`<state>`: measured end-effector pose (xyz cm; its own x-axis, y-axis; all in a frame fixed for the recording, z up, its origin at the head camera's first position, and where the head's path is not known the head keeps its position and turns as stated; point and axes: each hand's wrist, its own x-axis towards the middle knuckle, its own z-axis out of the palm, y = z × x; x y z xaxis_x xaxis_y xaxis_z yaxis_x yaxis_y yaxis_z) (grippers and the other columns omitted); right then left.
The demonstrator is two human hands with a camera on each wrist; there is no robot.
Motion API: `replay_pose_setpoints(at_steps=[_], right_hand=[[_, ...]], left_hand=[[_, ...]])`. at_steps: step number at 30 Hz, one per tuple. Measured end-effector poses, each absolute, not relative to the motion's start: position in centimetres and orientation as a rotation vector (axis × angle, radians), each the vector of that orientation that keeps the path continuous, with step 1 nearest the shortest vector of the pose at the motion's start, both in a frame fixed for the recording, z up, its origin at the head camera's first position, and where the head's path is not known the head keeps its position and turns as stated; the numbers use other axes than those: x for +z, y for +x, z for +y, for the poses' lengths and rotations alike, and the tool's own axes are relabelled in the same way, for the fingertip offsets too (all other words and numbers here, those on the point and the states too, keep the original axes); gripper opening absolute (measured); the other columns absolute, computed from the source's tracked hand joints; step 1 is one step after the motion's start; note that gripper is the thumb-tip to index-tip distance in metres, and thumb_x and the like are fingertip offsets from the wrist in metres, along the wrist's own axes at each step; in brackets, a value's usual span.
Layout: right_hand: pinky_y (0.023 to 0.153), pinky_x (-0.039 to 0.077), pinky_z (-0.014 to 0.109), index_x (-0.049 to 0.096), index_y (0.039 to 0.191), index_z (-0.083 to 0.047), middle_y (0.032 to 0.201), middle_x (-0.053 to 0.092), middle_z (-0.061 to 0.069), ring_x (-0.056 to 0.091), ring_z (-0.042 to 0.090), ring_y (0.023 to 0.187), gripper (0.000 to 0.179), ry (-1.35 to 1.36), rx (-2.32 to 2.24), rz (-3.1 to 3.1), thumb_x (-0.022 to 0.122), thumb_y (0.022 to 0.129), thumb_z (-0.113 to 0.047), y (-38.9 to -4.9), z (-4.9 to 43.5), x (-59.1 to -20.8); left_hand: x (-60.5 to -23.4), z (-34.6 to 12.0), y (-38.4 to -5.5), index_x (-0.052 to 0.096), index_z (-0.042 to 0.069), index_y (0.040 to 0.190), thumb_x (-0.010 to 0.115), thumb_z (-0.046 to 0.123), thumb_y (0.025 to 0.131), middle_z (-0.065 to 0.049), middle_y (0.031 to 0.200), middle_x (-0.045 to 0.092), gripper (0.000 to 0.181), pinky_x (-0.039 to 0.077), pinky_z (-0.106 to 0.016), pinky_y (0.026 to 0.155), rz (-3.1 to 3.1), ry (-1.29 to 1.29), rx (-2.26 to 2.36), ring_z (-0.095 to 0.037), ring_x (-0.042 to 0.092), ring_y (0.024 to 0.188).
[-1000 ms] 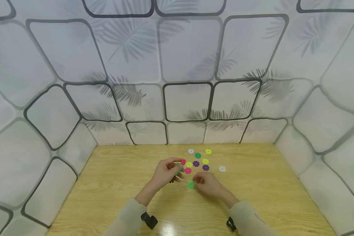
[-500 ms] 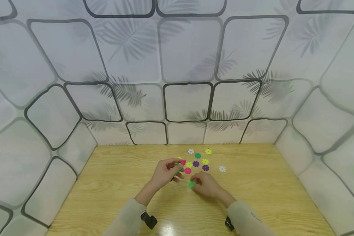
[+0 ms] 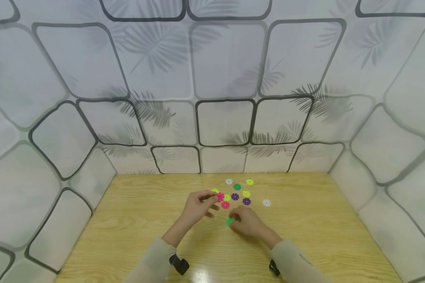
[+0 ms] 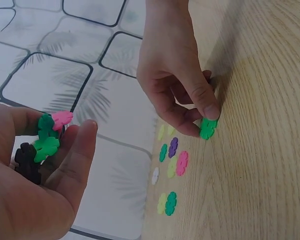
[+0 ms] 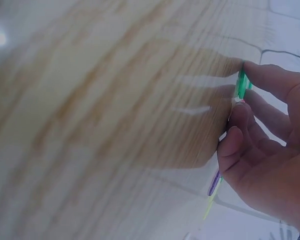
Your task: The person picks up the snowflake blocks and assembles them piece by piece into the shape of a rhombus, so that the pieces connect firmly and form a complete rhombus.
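Observation:
My left hand, raised over the table, holds a small cluster of joined flower-shaped interlocking discs. In the left wrist view the cluster shows a pink disc, a dark green disc, a bright green disc and a black disc. Only pink shows plainly in the head view. To its right, my right hand pinches a single bright green disc between thumb and finger, low at the tabletop. In the right wrist view this green disc appears edge-on between the fingertips.
Loose discs lie beyond the hands: a pink disc, a purple disc, a yellow disc, a teal disc, a white disc and several others. Patterned cloth walls enclose the wooden table behind and at both sides.
The cluster in my left hand has turned, so its pink disc faces up and its green and black discs have gone from the head view. My right fingers have shifted slightly left onto the green disc.

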<state>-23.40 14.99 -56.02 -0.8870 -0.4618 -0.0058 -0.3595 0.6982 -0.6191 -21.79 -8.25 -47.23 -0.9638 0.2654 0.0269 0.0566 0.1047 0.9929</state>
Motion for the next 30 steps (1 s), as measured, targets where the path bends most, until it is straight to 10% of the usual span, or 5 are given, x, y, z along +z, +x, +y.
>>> replay_pose_setpoints(at_steps=[19,30], right_hand=[[0.069,0.053,0.024,0.063,0.110,-0.006,0.092,0.068,0.001,0.059,0.012,0.081,0.020,-0.662,-1.107,2.700,0.075,0.094,-0.004,-22.7,15.2,-54.8],[0.069,0.051,0.024,0.064,0.109,-0.006,0.090,0.066,0.001,0.057,0.013,0.081,0.016,-0.627,-1.153,2.691,0.070,0.096,-0.003,-22.6,15.2,-53.7]], left_hand=[[-47.4,-8.5,-21.8,0.067,0.006,0.138,0.060,0.011,0.106,-0.018,0.106,0.078,0.033,0.062,-0.028,0.054,2.203,0.362,1.985,-0.031,0.078,0.078],[-47.5,-8.4,-21.9,0.073,-0.001,0.124,0.060,0.013,0.108,-0.019,0.120,0.073,0.025,0.060,-0.023,0.056,2.157,0.322,2.045,-0.016,0.077,0.075]])
